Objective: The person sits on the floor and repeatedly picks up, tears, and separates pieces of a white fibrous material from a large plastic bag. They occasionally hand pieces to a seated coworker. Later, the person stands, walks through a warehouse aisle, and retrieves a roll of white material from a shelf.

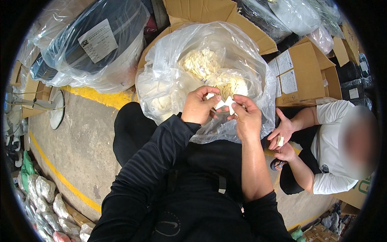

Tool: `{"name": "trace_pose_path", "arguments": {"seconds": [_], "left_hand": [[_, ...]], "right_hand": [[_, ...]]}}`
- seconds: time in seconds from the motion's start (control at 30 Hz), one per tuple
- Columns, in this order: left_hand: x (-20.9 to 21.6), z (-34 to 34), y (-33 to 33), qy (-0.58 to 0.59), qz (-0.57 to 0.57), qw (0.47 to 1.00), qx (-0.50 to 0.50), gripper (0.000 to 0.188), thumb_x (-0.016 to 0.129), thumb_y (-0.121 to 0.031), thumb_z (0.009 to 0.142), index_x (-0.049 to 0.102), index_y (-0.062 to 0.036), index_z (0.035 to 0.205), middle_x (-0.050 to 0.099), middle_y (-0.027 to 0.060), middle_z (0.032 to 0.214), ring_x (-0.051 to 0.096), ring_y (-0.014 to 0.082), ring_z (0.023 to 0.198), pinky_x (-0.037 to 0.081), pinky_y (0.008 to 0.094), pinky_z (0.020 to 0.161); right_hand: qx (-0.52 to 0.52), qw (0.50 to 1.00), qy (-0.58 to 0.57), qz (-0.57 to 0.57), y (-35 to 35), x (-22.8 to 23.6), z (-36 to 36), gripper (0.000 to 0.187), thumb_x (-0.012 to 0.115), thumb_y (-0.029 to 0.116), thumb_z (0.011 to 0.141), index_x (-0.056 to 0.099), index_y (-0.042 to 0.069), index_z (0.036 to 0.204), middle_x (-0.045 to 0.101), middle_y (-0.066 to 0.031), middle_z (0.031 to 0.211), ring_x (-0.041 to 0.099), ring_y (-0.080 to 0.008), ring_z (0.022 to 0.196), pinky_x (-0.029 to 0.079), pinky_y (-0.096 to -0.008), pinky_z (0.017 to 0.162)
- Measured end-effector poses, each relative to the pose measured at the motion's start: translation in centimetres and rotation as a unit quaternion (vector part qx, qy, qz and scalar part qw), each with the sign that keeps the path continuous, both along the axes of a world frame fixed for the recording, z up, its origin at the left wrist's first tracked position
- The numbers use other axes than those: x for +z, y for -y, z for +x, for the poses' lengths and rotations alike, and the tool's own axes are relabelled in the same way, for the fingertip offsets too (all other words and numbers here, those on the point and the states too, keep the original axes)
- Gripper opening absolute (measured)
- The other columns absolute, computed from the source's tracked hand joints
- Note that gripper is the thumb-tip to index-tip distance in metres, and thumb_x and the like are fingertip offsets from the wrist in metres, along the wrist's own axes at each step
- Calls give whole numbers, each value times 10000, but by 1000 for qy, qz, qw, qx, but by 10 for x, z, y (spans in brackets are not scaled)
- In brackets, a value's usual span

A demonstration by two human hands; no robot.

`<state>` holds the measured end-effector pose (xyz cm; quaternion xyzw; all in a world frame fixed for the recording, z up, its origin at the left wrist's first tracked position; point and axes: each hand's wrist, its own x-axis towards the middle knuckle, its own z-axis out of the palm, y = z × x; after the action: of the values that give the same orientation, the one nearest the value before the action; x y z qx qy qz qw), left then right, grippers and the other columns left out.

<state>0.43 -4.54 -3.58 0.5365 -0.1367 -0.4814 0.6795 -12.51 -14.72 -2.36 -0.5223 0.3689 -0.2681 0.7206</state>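
My left hand point(197, 108) is closed in a pinch on a small cream-white flat piece point(219, 104), its material too small to tell. Close beside it, my right hand point(248, 117) pinches another small angular white piece point(230, 102) between thumb and fingers. Both hands are over a clear plastic bag point(161, 64) that lines an open cardboard box point(201, 10). Heaps of similar cream pieces lie in smaller clear bags inside, one heap point(200, 64) farther back and another heap point(231, 83) just beyond my fingers.
At the right a co-worker in a white shirt point(332, 121) holds a small cream piece point(280, 140). Open cartons point(310, 68) stand behind them. Large plastic-wrapped bundles point(96, 44) fill the back left. Several bagged goods point(48, 201) lie at the lower left, past a yellow floor line point(60, 177).
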Motion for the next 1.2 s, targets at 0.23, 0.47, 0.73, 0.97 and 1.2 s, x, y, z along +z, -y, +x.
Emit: {"name": "trace_pose_path", "arguments": {"seconds": [0.23, 0.47, 0.73, 0.97, 1.2], "left_hand": [[10, 7, -3, -98, 40, 991, -80, 258, 611, -168, 950, 601, 29, 1114, 648, 100, 971, 700, 222, 734, 571, 295, 548], [12, 13, -6, -128, 37, 986, -101, 249, 665, -152, 917, 614, 24, 1086, 662, 95, 939, 700, 207, 748, 581, 291, 593], [8, 11, -5, -25, 24, 999, -39, 203, 700, -84, 882, 635, 9, 1050, 672, 81, 874, 684, 161, 693, 568, 264, 593], [7, 8, -3, -44, -14, 998, -47, 227, 681, -76, 898, 626, 26, 1093, 672, 93, 904, 694, 174, 756, 574, 266, 618], [6, 12, -5, -104, 16, 994, -23, 234, 663, -116, 914, 619, 29, 1093, 672, 108, 966, 699, 210, 846, 578, 292, 662]], "right_hand": [[21, 993, -48, -108, 1, 9, -8, 178, 610, 0, 887, 658, -1, 1060, 665, -89, 983, 642, -137, 708, 479, -231, 559], [76, 925, -66, -367, -6, -1, -5, 160, 596, 12, 910, 665, 7, 1055, 694, -63, 1015, 599, -82, 693, 456, -208, 558], [44, 998, -52, -4, 0, 12, -1, 162, 613, 82, 936, 654, -1, 1069, 656, -74, 831, 488, -62, 547, 381, -203, 466], [108, 989, -102, 24, 13, 20, 3, 171, 610, 128, 951, 600, -26, 1026, 606, -75, 747, 419, -58, 479, 310, -197, 415], [57, 991, -16, 117, 7, 23, 7, 169, 599, 145, 957, 541, -14, 960, 588, -93, 721, 393, -60, 453, 279, -206, 377]]}}
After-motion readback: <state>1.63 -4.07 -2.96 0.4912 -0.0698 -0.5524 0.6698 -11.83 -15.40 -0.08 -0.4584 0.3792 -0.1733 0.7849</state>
